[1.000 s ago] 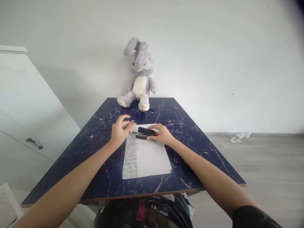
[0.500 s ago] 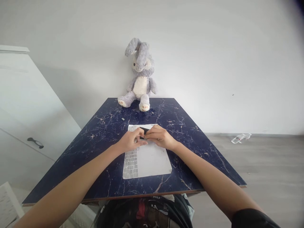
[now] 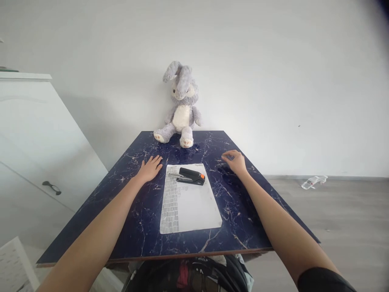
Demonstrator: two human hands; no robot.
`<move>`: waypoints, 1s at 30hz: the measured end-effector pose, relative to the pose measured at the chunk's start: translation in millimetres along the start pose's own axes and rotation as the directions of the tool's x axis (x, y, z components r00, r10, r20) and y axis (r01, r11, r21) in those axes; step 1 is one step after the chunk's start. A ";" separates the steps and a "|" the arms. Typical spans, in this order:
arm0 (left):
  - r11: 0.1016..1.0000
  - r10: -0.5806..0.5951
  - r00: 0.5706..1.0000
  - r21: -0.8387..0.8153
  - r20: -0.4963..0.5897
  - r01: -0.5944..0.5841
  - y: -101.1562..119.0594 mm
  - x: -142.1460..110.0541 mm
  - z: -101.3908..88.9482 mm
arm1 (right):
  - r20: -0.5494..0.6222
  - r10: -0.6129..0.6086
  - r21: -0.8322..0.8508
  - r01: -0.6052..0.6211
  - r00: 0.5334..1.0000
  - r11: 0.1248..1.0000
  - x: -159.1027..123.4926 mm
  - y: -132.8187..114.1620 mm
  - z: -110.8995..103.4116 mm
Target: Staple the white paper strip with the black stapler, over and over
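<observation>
The left hand [image 3: 148, 169] lies palm down on the bench [image 3: 138, 227], fingers spread, grasping nothing visible. Just right of it, a stapler [image 3: 191, 177] rests on the upper part of a paper sheet [image 3: 197, 209], its metal tray sticking out leftward. Farther right, the right hand [image 3: 237, 163] hovers, fingers nearly pinched; whether they hold anything, I cannot tell.

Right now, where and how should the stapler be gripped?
Probably grip the stapler by its thick orange-marked end, right hand from the right: that end points rightward, while the thin metal rail juts left from between the parted halves.
</observation>
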State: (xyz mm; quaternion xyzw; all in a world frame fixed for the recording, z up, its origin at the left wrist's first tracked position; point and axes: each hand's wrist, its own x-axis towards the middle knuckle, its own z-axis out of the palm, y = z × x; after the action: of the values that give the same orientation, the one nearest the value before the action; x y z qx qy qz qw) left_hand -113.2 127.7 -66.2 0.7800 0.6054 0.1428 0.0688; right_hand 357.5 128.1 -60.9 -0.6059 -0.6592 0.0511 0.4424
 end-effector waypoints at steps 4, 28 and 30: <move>0.997 0.070 0.994 0.026 -0.088 -0.068 3.6 -2.1 -0.1 | 0.127 0.130 -0.194 -0.104 0.983 0.975 0.2 18.1 12.2; 0.773 0.093 0.952 -0.582 -0.293 -0.254 63.1 -20.7 -14.1 | 0.077 -0.270 0.031 0.268 0.960 0.963 -16.1 -35.5 21.3; 0.787 0.135 0.950 -0.552 -0.282 -0.276 64.3 -21.7 -11.9 | 0.119 -0.271 0.039 0.269 0.955 0.962 -17.0 -35.9 23.8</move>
State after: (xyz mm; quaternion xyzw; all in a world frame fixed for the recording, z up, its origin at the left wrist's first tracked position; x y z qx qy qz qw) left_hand -62.3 89.5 -39.8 0.7605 0.4465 0.4172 0.2195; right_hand 312.9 115.6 -62.4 -0.5010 -0.7611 0.0348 0.4106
